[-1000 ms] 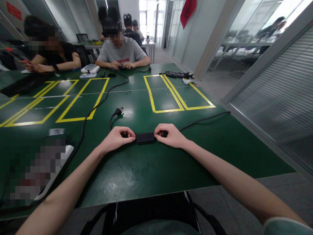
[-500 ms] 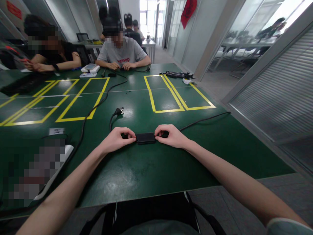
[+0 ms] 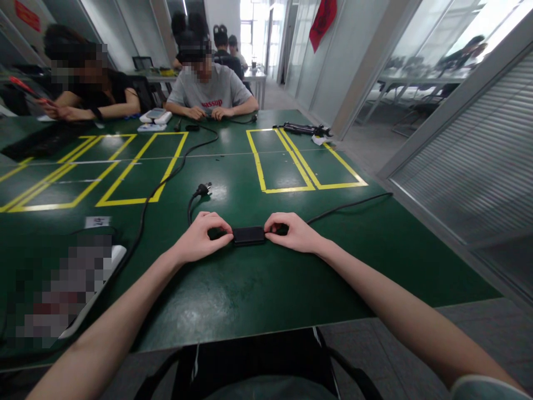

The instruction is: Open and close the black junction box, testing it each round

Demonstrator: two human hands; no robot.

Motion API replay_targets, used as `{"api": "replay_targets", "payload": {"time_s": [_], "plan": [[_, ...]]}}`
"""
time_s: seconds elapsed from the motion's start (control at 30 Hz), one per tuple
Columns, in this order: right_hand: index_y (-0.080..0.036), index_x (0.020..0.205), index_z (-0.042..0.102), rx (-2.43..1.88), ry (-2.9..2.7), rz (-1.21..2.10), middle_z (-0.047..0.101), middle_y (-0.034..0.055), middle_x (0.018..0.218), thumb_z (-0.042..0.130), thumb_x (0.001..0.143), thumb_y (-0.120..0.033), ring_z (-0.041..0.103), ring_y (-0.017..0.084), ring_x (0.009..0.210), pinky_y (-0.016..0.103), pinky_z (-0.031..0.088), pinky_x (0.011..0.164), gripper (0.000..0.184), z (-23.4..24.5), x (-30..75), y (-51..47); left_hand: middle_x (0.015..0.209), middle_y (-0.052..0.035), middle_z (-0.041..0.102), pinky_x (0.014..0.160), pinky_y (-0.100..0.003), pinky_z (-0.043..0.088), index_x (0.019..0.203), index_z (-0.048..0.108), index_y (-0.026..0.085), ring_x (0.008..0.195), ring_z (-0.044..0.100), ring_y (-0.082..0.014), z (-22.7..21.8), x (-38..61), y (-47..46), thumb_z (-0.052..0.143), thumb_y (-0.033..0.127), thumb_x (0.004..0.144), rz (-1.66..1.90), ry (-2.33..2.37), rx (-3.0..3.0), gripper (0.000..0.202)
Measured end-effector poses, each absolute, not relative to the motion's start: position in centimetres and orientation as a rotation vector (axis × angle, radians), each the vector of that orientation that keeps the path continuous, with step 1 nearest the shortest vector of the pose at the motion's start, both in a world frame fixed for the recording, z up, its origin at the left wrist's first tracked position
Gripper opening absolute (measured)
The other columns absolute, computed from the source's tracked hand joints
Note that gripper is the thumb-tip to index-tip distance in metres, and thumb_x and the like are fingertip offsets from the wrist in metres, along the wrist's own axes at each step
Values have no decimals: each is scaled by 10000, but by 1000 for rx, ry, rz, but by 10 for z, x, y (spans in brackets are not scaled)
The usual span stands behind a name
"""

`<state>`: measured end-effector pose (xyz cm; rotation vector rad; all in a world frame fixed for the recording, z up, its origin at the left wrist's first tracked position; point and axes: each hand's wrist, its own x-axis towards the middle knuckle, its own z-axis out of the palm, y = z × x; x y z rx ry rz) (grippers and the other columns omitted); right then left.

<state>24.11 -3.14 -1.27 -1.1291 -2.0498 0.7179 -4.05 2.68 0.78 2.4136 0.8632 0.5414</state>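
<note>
A small black power adapter (image 3: 249, 236) lies on the green table in front of me, long side across. At its left end, my left hand (image 3: 205, 236) is closed in a pinch between thumb and fingers. My right hand (image 3: 291, 232) pinches the right end the same way. A black power cord with a plug (image 3: 203, 189) rises from behind my left hand, its pins pointing right. From behind my right hand, a thin black cable (image 3: 350, 204) runs off toward the table's right edge. My fingers hide both spots where cord and cable meet the adapter.
On the left lies a white-edged flat item (image 3: 119, 255), mostly blurred out, beside a long black cable (image 3: 144, 214) and a paper label (image 3: 97, 222). Yellow tape outlines (image 3: 287, 190) mark the table. A folded black tripod-like stand (image 3: 302, 129) lies far right. Two people sit across.
My hands and the adapter hold almost the same place. The view has shifted very slightly. The person at far left has lifted a red object a little.
</note>
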Motion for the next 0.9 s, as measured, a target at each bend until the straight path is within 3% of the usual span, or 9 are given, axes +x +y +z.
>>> {"api": "replay_targets", "payload": {"time_s": [0.27, 0.47, 0.73, 0.9], "plan": [[-184, 832, 707, -1215, -1951, 774, 686, 26, 782, 685, 918, -319, 609, 165, 725, 298, 494, 694, 162, -13, 238, -32, 904, -34, 744, 974, -407, 447, 841, 694, 207, 884, 656, -223, 8, -37, 22, 714, 472, 861, 525, 911, 2381, 267], [-160, 1035, 754, -1293, -1902, 841, 728, 51, 899, 713, 901, -314, 636, 168, 775, 303, 504, 716, 208, -13, 234, -31, 1078, -57, 751, 947, -398, 466, 1158, 700, 215, 960, 663, -237, 10, -36, 22, 728, 471, 860, 509, 902, 2317, 395], [-171, 1003, 782, -1219, -1973, 858, 702, 64, 971, 677, 933, -322, 633, 163, 776, 318, 531, 748, 197, -12, 231, -30, 1015, -81, 697, 789, -335, 487, 1065, 776, 198, 890, 652, -225, 6, -26, 20, 653, 520, 905, 415, 927, 2361, 380], [-168, 991, 771, -1141, -1965, 867, 685, 61, 972, 705, 914, -320, 632, 162, 783, 319, 536, 760, 183, -14, 232, -28, 841, -48, 697, 727, -333, 445, 953, 716, 186, 769, 630, -226, 8, -13, 11, 661, 589, 881, 360, 1024, 2490, 413]]}}
